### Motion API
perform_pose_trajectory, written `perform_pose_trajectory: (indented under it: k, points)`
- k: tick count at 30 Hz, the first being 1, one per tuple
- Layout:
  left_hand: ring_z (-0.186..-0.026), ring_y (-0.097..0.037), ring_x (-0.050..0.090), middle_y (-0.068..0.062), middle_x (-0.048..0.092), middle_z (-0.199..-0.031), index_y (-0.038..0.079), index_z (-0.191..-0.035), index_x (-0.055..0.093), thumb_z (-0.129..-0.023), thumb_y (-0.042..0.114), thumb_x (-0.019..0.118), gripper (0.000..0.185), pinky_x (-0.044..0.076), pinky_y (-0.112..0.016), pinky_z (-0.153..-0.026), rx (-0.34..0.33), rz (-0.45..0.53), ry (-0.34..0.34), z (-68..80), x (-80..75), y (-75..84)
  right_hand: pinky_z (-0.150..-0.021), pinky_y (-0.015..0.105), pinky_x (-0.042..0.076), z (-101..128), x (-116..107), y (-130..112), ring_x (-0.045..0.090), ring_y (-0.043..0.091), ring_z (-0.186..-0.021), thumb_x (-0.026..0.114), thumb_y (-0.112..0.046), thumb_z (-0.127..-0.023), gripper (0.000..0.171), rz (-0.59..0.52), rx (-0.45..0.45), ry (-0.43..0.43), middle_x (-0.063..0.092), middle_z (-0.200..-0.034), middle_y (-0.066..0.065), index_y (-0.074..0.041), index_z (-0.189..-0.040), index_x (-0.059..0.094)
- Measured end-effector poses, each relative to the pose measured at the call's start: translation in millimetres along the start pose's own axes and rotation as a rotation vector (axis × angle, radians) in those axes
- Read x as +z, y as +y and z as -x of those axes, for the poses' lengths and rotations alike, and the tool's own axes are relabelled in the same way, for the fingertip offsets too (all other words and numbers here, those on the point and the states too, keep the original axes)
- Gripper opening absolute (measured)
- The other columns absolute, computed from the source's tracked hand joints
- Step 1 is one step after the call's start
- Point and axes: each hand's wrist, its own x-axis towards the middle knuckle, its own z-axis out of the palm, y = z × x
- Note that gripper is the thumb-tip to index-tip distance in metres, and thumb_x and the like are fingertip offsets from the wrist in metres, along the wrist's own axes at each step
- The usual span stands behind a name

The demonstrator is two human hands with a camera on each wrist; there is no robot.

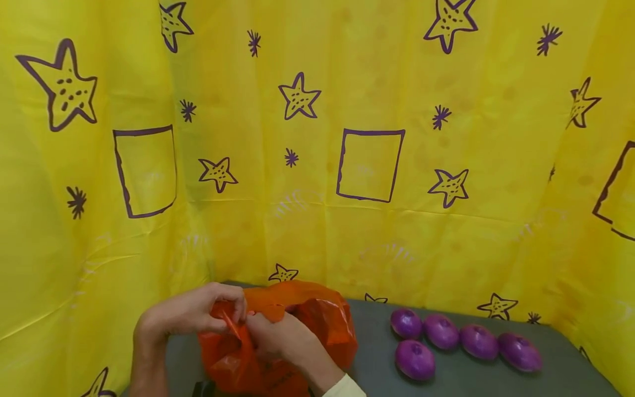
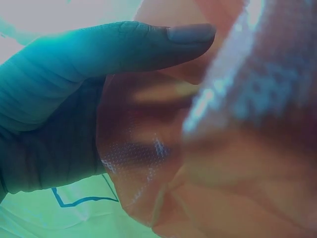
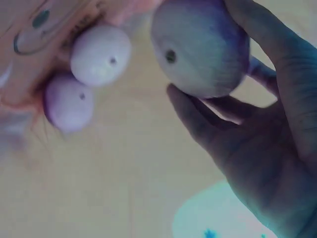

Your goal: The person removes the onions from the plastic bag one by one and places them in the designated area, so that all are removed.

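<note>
Nearest to us, both hands work at an orange plastic bag (image 1: pixel 324 322) that sits on the near left part of the grey desk (image 1: pixel 471 380). Our left hand (image 1: pixel 190 314) pinches the bag's crumpled upper edge; in the left wrist view the thumb lies flat across the thin orange film (image 2: pixel 148 148), so its fingers are closed on the bag. Our right hand (image 1: pixel 283 342), with a cream sleeve (image 1: pixel 344 389) at its wrist, meets the left at the bag's mouth. The right wrist view shows its fingers (image 3: pixel 198 119) curled round a purple onion (image 3: pixel 200 49), with two more onions (image 3: pixel 100 55) (image 3: pixel 68 103) lying against orange plastic just beyond it.

We judge the step in hand to be filling the bag: one onion is gripped at or just inside the mouth, two are already in. The head view hides the held onion behind the hand and the folds, so we cannot tell how deep it is. The next move calls for the left hand to hold the mouth wide while the right lets its onion settle beside the two inside. The slack film folding inward is what stands in the way.

Farther right, five purple onions (image 1: pixel 441 331) wait on the desk, four in a row and one (image 1: pixel 414 359) just in front, well apart from the bag, with nothing between.

Behind everything hangs a yellow sheet (image 1: pixel 347 231) printed with purple stars and squares.
</note>
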Motion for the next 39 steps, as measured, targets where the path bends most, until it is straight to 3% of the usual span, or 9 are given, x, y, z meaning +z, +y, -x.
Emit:
perform_pose_trajectory:
  k: [3,5,8,14,19,23,27,34,39]
  points:
    - [-0.087,-0.001,0.059,0.002,0.066,-0.090,0.018,-0.097,0.068,-0.086,-0.002,0.073,0.023,0.052,-0.023,-0.076,-0.024,-0.007,-0.002,-0.3,-0.4,-0.1,-0.061,0.014,0.040,20.3,-19.6,6.3,0.049,-0.001,-0.062,0.091,-0.034,-0.080,0.042,0.043,-0.094,-0.018,0.052,-0.074,-0.015,-0.027,-0.104,0.057]
    - [-0.087,0.000,0.058,0.003,0.065,-0.090,0.019,-0.097,0.068,-0.086,-0.002,0.073,0.024,0.052,-0.023,-0.076,-0.037,-0.010,-0.004,-1.1,-0.3,-0.5,-0.064,0.014,0.042,34.6,-32.6,11.8,0.051,-0.003,-0.068,0.092,-0.042,-0.077,0.054,-0.004,-0.114,-0.061,0.055,-0.081,-0.016,-0.027,-0.113,0.053]
    - [-0.086,0.001,0.057,0.004,0.065,-0.089,0.020,-0.096,0.067,-0.085,-0.001,0.074,0.025,0.052,-0.023,-0.075,-0.033,-0.024,-0.007,-2.2,0.1,-1.4,-0.070,0.013,0.045,53.0,-48.7,22.7,0.053,-0.005,-0.079,0.091,-0.046,-0.077,0.058,-0.092,-0.125,-0.098,0.058,-0.095,-0.016,-0.028,-0.115,0.052]
    - [-0.086,0.002,0.058,0.000,0.067,-0.090,0.018,-0.094,0.066,-0.081,-0.005,0.073,0.028,0.053,-0.023,-0.072,-0.006,-0.015,-0.005,-0.7,-0.5,-3.5,-0.077,0.017,0.051,87.8,-72.6,58.0,0.057,-0.001,-0.088,0.088,-0.042,-0.081,0.053,-0.374,-0.074,-0.080,0.059,-0.105,-0.010,-0.024,-0.112,0.050]
    - [-0.088,0.001,0.061,-0.002,0.070,-0.094,0.017,-0.096,0.066,-0.081,-0.008,0.071,0.030,0.056,-0.025,-0.073,0.001,0.026,-0.028,-0.8,0.5,-5.5,-0.081,0.025,0.057,123.1,-89.6,99.0,0.067,0.013,-0.103,0.085,-0.040,-0.085,0.055,-0.538,0.051,0.028,0.065,-0.119,0.004,-0.019,-0.120,0.049]
    - [-0.088,0.001,0.060,-0.002,0.071,-0.096,0.016,-0.096,0.066,-0.080,-0.009,0.070,0.030,0.055,-0.024,-0.074,0.008,0.029,-0.040,-4.5,2.8,-6.8,-0.082,0.028,0.059,151.6,-102.1,131.4,0.069,0.023,-0.106,0.085,-0.037,-0.086,0.056,-0.555,0.128,0.117,0.067,-0.121,0.012,-0.012,-0.121,0.049]
    - [-0.086,0.002,0.058,-0.001,0.069,-0.092,0.017,-0.095,0.066,-0.079,-0.009,0.069,0.031,0.054,-0.023,-0.074,-0.003,0.034,-0.046,-7.7,4.8,-7.3,-0.079,0.029,0.059,179.3,-108.9,160.0,0.070,0.021,-0.102,0.085,-0.036,-0.086,0.056,-0.549,0.228,0.163,0.070,-0.117,0.012,-0.009,-0.119,0.048]
    - [-0.085,0.001,0.057,-0.001,0.067,-0.090,0.018,-0.095,0.066,-0.079,-0.008,0.071,0.030,0.053,-0.023,-0.073,-0.002,0.031,-0.042,-8.6,4.2,-7.7,-0.071,0.030,0.056,219.3,-105.5,196.7,0.064,0.021,-0.087,0.085,-0.039,-0.085,0.062,-0.491,0.440,0.168,0.069,-0.103,0.009,-0.005,-0.116,0.043]
    - [-0.084,-0.003,0.060,0.000,0.068,-0.091,0.018,-0.098,0.067,-0.082,-0.007,0.070,0.030,0.053,-0.024,-0.072,-0.012,0.032,-0.027,-6.9,-3.2,-7.1,-0.071,0.032,0.053,236.3,-109.3,215.5,0.061,0.021,-0.085,0.085,-0.043,-0.084,0.065,-0.396,0.554,0.161,0.066,-0.098,0.008,-0.005,-0.114,0.041]
